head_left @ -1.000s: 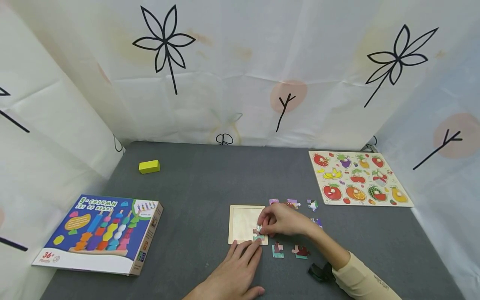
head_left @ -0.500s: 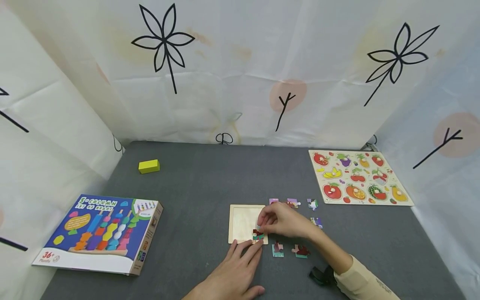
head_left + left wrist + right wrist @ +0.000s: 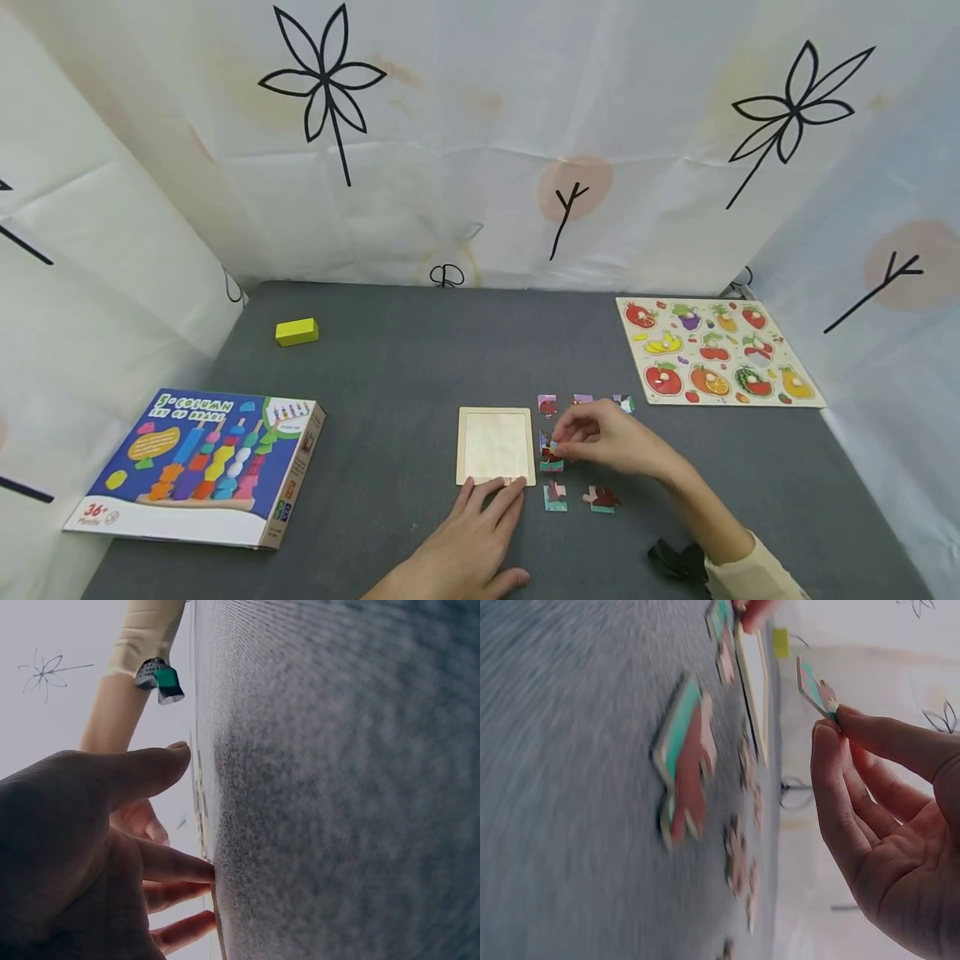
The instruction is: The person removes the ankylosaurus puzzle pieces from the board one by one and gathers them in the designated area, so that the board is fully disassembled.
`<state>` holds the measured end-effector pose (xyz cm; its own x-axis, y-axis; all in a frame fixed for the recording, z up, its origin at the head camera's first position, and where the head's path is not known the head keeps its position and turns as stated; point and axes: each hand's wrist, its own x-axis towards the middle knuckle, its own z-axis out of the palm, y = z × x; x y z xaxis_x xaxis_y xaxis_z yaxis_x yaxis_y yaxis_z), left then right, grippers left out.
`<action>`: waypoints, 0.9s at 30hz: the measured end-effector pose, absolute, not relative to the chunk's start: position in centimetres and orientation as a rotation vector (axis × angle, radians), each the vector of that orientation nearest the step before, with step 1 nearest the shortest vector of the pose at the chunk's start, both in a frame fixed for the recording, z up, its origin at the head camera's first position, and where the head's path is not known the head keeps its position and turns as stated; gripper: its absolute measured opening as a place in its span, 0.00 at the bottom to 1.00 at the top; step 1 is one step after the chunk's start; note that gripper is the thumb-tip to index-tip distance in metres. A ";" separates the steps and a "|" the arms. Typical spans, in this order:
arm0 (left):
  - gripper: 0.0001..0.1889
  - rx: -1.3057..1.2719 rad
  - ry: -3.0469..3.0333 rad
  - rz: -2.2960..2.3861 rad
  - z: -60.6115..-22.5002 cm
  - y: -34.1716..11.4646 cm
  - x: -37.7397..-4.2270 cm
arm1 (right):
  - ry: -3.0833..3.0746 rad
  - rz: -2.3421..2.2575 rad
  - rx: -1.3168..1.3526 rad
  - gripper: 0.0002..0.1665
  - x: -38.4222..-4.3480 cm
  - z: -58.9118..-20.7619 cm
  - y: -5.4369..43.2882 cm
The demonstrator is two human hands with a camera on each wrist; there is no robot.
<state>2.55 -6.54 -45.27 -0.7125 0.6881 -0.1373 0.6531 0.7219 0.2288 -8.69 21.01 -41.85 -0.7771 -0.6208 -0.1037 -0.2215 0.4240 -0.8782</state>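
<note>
A square wooden puzzle tray (image 3: 495, 446) with a raised rim lies on the dark table, its bare floor showing. My left hand (image 3: 468, 542) rests its fingertips on the tray's near rim, fingers fairly straight. Just right of the tray, my right hand (image 3: 618, 442) pinches a teal and brown jigsaw piece (image 3: 817, 690) between thumb and fingers, lifted off the table in the right wrist view. Loose jigsaw pieces lie around that hand: a teal-edged one (image 3: 555, 497), a brown one (image 3: 602, 499) and a pink-topped one (image 3: 547, 405). The hand partly covers others behind it.
A fruit picture board (image 3: 716, 354) lies at the back right. On the left is a boxed column toy (image 3: 198, 467), with a yellow block (image 3: 297, 332) behind it. A black wrist device (image 3: 675, 560) sits by the right sleeve. Patterned white cloth (image 3: 450, 150) hangs around the table.
My right hand has lifted the jigsaw piece from the tray's lower right corner and moved right, beyond the rim. The left hand stays on the near rim.
</note>
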 end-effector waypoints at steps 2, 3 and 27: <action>0.45 1.073 2.715 0.236 -45.2 -6.5 2.6 | 2.265 -1.321 -0.685 0.07 -8.5 -41.6 22.0; 0.45 1.072 2.714 0.234 -45.2 -6.5 2.5 | 2.267 -1.326 -0.669 0.07 -8.4 -41.4 22.5; 0.45 1.145 2.666 0.210 -45.1 -7.2 2.4 | 2.210 -1.279 -0.507 0.09 -5.6 -41.5 31.0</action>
